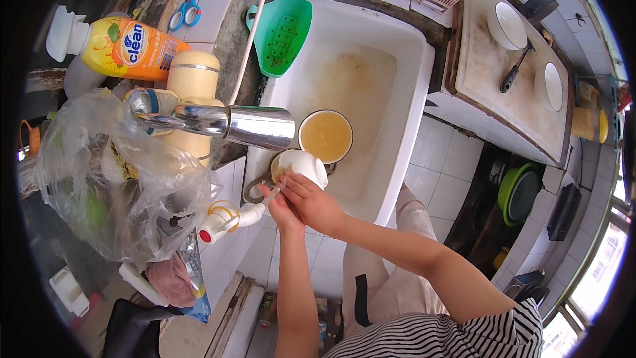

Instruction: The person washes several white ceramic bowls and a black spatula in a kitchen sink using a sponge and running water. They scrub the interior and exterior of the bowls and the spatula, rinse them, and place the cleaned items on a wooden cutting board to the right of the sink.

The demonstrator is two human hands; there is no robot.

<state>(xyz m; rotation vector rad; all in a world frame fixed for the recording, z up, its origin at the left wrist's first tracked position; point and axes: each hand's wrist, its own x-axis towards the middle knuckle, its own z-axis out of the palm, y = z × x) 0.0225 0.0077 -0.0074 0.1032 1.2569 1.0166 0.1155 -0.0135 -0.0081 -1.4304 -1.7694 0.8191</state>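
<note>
My left hand (284,213) and my right hand (314,203) are pressed together at the sink's near left corner. A thin stream of water runs onto them from a white plastic tap (251,215) with a red end. The right fingers lie extended across the left fingers, and nothing shows held between them. Just beyond my fingertips a white bowl (304,164) lies tilted on its side; a tan patch by it is too unclear to name. Against it stands a round container of yellowish liquid (325,136), in the white sink (367,89).
A chrome faucet (258,127) juts over the sink's left rim. A green strainer basket (285,35) sits in the far left corner. Left are a clear plastic bag (114,184), an orange cleaner bottle (129,47) and scissors (186,15). A counter (482,59) at right holds two white bowls.
</note>
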